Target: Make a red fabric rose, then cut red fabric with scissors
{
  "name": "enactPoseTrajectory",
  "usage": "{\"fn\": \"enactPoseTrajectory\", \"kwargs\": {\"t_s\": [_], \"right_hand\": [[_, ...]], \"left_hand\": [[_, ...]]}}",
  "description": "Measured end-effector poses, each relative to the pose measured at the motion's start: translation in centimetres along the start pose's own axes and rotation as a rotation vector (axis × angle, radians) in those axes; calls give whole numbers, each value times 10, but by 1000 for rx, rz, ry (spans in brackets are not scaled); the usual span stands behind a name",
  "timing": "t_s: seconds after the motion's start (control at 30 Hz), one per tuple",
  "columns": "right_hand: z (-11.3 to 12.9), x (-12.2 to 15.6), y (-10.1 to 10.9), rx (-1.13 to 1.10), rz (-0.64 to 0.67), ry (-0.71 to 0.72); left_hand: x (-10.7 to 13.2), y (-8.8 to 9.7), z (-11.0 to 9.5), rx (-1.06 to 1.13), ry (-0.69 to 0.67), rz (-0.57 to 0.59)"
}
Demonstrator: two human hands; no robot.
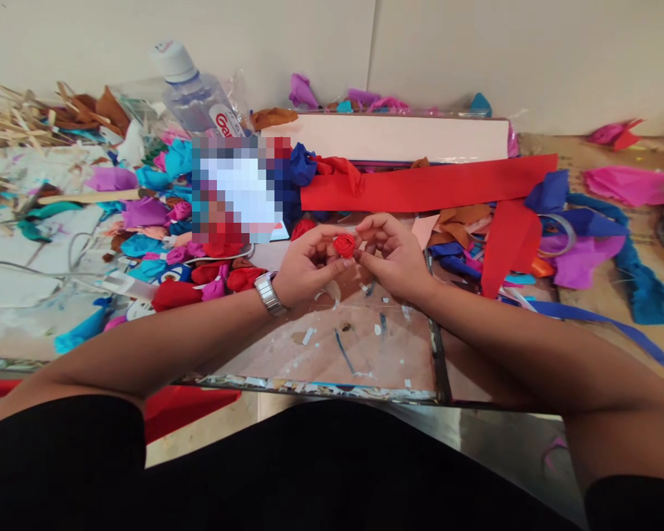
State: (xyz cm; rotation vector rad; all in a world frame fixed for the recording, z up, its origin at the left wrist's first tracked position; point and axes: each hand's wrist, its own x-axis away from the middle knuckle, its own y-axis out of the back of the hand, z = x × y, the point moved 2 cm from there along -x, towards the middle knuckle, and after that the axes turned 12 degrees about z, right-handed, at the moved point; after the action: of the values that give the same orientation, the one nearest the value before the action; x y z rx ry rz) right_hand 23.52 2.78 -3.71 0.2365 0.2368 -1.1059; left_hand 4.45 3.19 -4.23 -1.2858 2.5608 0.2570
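Observation:
Between my two hands, above the worktable, is a small red crepe-paper rose (pixel 344 245) with its coiled petals facing up. My left hand (pixel 304 267), with a metal watch on its wrist, grips the rose from the left, thumb along its near side. From the right, my right hand (pixel 397 259) pinches the rose's edge with thumb and curled fingers. The underside of the rose is hidden by my fingers. Behind my hands a long red crepe-paper strip (pixel 420 186) lies across the table, and a second red piece (pixel 510 243) hangs down toward me on the right.
Finished paper flowers and buds (pixel 147 212) crowd the left, with a water bottle (pixel 196 96) and a blurred phone-like screen behind. Wooden sticks (pixel 19 122) pile at far left. Blue, purple and pink paper scraps (pixel 631 184) and a tape ring (pixel 565 234) lie right.

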Motion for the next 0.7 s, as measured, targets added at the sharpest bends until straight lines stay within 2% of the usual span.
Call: {"fn": "enactPoseTrajectory", "kwargs": {"t_s": [0.37,0.57,0.7], "right_hand": [[4,2,0,36,-69,0],[4,2,0,18,-64,34],[6,2,-2,17,-36,-4]], "left_hand": [[-3,0,-5,-5,-36,4],[-4,-1,-7,-39,-47,-20],[-4,0,-7,-32,-49,-30]]}}
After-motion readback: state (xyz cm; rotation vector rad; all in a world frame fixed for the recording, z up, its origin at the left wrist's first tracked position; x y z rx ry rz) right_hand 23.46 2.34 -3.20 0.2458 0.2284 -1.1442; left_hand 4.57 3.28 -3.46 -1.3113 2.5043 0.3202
